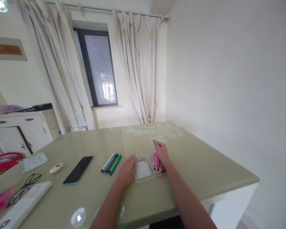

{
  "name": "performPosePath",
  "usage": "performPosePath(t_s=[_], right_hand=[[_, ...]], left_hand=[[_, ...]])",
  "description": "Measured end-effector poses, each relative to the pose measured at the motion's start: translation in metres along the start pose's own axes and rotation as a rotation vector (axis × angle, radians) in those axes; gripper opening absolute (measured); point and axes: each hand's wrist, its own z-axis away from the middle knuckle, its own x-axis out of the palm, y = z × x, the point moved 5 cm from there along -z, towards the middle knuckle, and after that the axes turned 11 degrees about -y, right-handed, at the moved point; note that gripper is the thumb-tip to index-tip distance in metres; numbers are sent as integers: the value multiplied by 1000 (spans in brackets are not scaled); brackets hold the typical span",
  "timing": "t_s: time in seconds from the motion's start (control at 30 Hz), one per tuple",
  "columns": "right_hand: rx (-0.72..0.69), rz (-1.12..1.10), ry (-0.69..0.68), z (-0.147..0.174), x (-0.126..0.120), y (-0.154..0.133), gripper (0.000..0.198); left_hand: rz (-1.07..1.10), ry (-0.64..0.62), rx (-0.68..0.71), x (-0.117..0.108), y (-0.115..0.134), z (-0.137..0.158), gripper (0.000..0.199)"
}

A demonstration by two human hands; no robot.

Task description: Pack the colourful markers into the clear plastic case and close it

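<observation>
Taking the case as the centre of the clock, the case (137, 180) is clear, thin plastic with rounded corners and lies open on the table (216, 168), near its front edge. One shallow half carries a white sheet (143, 170), flat and matte; the other, at three o'clock, carries several pens (155, 162) in pink, orange-red and darker tones, slim and round, their dark ends toward five and six o'clock.

The left hand (127, 169) lies at nine o'clock, fingers close together against the plastic rim; whether it pinches the rim I cannot tell. The right hand (162, 150) is at two o'clock, above the pens, fingers curled in; its grip is turned away, so I cannot tell whether it pinches one.

Just beyond the left hand, at nine o'clock, a row of glossy pens (115, 164) in yellow, blue, dark red and green slants toward one o'clock. Farther out that way come a flat black phone (78, 170) with a shiny screen, a smooth cream oval (56, 168), a pale, soft mask (35, 161) and dark-rimmed glasses (26, 186). Between eight and nine o'clock lies a long white bar (26, 203), smooth with rounded ends.

The tabletop is glossy olive, with a pale leafy pattern at one o'clock. A creased cloth curtain (143, 63) hangs at twelve, a dark-framed window (100, 66) at eleven.
</observation>
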Motion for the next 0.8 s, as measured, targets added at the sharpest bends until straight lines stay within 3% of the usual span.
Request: performPosePath(t_s=[0.07, 0.13, 0.27, 0.4, 0.5, 0.57, 0.67, 0.8], right_hand=[[10, -98, 122, 3, -8, -3, 53], [-10, -108, 133, 7, -4, -8, 54], [-45, -81, -98, 19, 33, -20, 52], [-88, -99, -265, 30, 63, -30, 48], [-51, -192, -248, 26, 59, -26, 46], [-3, -188, -103, 18, 41, -17, 47], [69, 106, 73, 11, 10, -4, 51], [189, 547, -67, 10, 0, 6, 53]], left_hand=[[13, 52, 13, -3, 1, 0, 52], [17, 146, 54, -12, 6, 3, 52], [-104, 304, 183, -25, 30, 10, 47], [-377, 272, 179, -16, 45, 8, 39], [-489, 271, 74, -13, 38, 5, 37], [-519, 289, -69, -18, 27, 5, 38], [-548, 263, -304, -29, 8, 8, 40], [-579, 171, -435, -34, -3, 14, 34]])
